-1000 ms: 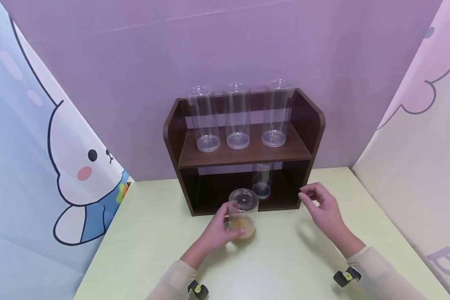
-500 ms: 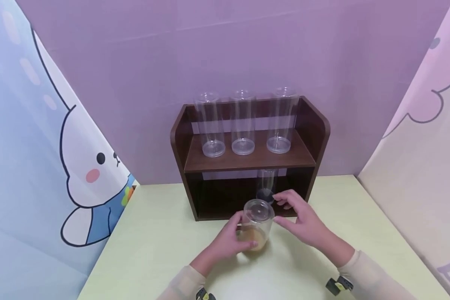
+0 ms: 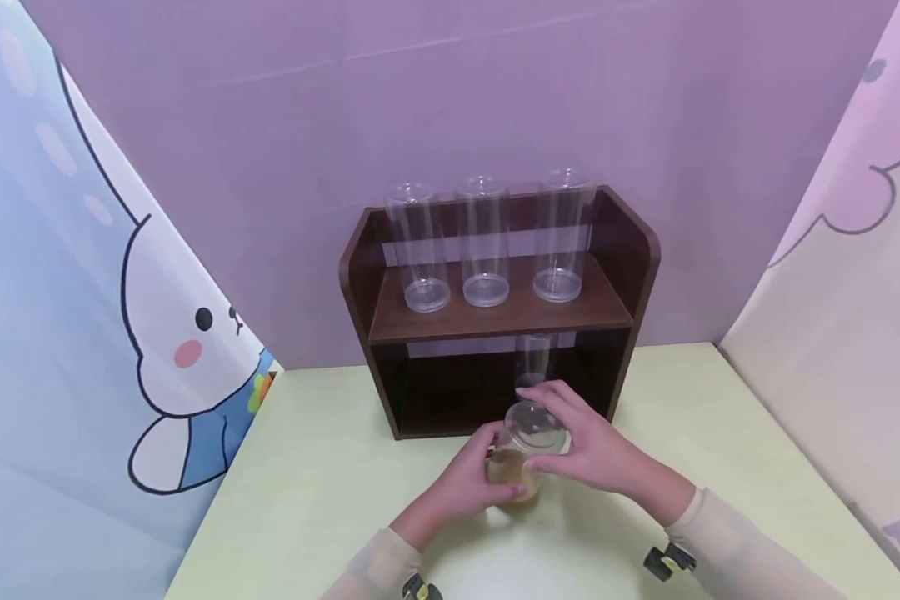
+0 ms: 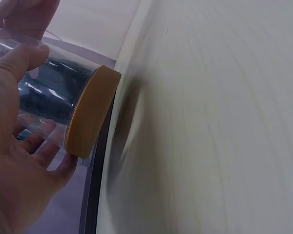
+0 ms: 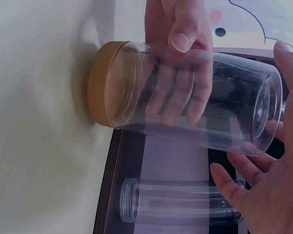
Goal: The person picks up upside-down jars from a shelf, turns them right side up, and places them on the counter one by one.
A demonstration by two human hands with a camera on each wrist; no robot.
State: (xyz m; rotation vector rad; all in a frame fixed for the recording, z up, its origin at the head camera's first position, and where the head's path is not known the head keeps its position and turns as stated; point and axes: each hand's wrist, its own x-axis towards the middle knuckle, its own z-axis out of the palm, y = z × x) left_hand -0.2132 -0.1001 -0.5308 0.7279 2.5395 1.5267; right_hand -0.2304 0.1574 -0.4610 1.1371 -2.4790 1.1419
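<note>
A clear plastic jar (image 3: 534, 427) stands upside down just in front of the shelf, its tan lid (image 5: 98, 85) at the bottom, close over the table. My left hand (image 3: 461, 482) grips the jar low on its side, thumb toward me; the left wrist view shows its fingers spread round the jar and lid (image 4: 94, 112). Round the upper end of the jar is my right hand (image 3: 600, 450), thumb on the near side and fingers on the far side. Nothing is visible inside the jar.
A dark brown two-tier shelf (image 3: 495, 318) stands at the back of the pale table (image 3: 315, 492). Three tall clear jars (image 3: 485, 290) are on its upper tier. Another clear jar (image 3: 537, 354) is on the lower tier, partly behind my right hand. Printed curtains surround the table.
My right hand has come in from the right to the upper end of the jar. The left hand has carried the jar a little to the right. The camera view has shifted slightly.
</note>
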